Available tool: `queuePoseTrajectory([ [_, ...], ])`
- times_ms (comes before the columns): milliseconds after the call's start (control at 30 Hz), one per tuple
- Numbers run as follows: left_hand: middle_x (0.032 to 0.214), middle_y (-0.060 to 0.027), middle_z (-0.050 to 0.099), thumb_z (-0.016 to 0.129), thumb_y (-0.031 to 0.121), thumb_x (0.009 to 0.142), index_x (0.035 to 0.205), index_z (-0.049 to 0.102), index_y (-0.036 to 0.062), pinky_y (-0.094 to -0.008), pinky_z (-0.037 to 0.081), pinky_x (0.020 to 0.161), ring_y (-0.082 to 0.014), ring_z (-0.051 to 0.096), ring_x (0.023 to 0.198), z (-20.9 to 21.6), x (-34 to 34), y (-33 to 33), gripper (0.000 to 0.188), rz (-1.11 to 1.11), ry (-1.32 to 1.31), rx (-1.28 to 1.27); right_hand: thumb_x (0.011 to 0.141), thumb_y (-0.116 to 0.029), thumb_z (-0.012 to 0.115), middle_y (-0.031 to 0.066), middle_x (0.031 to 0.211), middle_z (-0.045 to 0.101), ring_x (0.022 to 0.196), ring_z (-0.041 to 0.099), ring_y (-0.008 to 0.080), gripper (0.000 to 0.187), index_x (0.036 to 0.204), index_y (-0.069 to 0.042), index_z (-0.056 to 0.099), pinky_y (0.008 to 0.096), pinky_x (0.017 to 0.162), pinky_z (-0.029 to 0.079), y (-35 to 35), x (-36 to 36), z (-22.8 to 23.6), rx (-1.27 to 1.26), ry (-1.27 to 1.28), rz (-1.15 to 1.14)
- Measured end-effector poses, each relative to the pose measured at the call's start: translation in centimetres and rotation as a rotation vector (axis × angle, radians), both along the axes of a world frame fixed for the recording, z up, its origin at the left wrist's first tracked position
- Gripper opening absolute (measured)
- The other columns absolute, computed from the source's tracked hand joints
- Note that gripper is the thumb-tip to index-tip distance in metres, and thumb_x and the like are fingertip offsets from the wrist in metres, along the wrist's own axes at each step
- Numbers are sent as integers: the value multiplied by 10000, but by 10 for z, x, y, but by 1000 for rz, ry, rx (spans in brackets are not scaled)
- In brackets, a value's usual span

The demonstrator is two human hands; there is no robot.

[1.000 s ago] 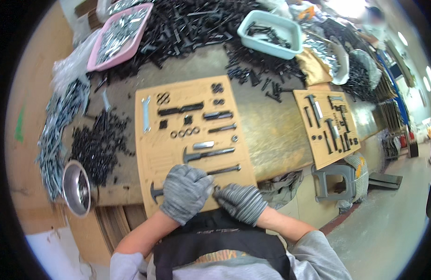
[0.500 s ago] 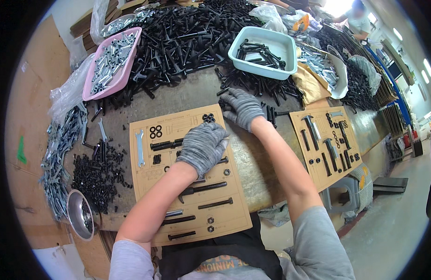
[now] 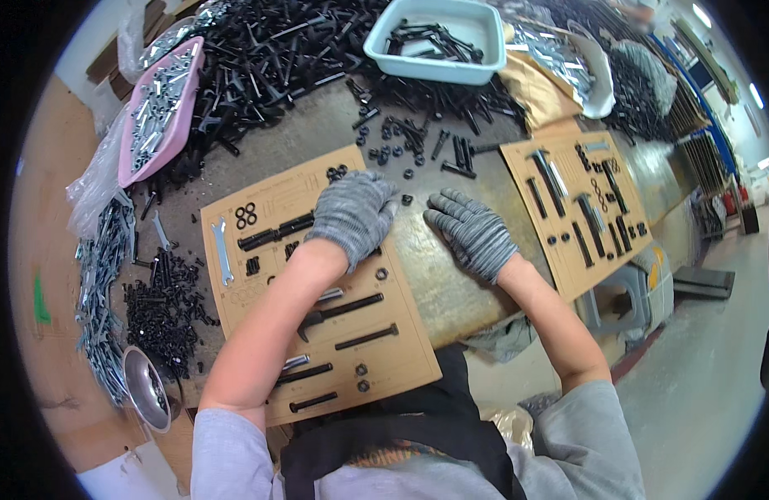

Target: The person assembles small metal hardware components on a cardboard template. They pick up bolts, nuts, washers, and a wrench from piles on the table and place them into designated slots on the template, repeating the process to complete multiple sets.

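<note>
1. L hand [image 3: 351, 215], grey glove, lies palm-down on the near cardboard card [image 3: 318, 287], upper right corner; fingers slightly spread, flat, pinching nothing visible.
2. R hand [image 3: 472, 233] flat on bare bench [image 3: 438, 287] just beside card's right edge; fingers spread, empty as far as seen.
3. Card looks mostly filled: flat wrench [image 3: 222, 250], washers, long black bolts [image 3: 347, 310], small nuts near the bottom. Spots under the L hand hidden, so can't tell if full.
4. Second card [image 3: 580, 208] to the right looks loaded w/ bolts & screws, seemingly done.
5. Loose black nuts [image 3: 401, 137] lie just beyond both hands; blue tray [image 3: 438, 37] further back.
</note>
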State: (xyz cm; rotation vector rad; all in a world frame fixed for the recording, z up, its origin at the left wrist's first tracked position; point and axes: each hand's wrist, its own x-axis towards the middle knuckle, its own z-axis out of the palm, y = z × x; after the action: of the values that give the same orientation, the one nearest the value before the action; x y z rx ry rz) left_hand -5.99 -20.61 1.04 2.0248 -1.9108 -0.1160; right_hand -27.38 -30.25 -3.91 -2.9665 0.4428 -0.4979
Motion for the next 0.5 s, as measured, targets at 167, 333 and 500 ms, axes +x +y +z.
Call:
queuePoseTrajectory([
  [167, 1036, -115, 642, 602, 270, 816, 1035, 663, 77, -394, 436, 924, -292, 577, 1015, 9, -27, -18, 298, -96, -147, 295, 841, -82, 564, 146, 1232, 584, 1157, 541, 314, 285, 1115, -99, 639, 384, 1003, 416, 15, -32, 8, 210, -91, -111],
  [333, 984, -132, 645, 628, 256, 781, 1059, 643, 72, -403, 444, 901, -301, 587, 983, -1, -32, -18, 334, -127, -138, 307, 847, -103, 598, 148, 1075, 643, 1008, 610, 305, 264, 1106, -69, 634, 371, 879, 491, 11, -49, 16, 455, -219, -413],
  [500, 1027, -145, 651, 670, 226, 751, 1058, 641, 57, -408, 466, 862, -315, 605, 972, -10, -25, -19, 351, -76, -35, 189, 773, -251, 686, 152, 1030, 628, 960, 607, 326, 409, 1130, -67, 608, 395, 833, 494, 3, -16, 16, 371, -175, -395],
])
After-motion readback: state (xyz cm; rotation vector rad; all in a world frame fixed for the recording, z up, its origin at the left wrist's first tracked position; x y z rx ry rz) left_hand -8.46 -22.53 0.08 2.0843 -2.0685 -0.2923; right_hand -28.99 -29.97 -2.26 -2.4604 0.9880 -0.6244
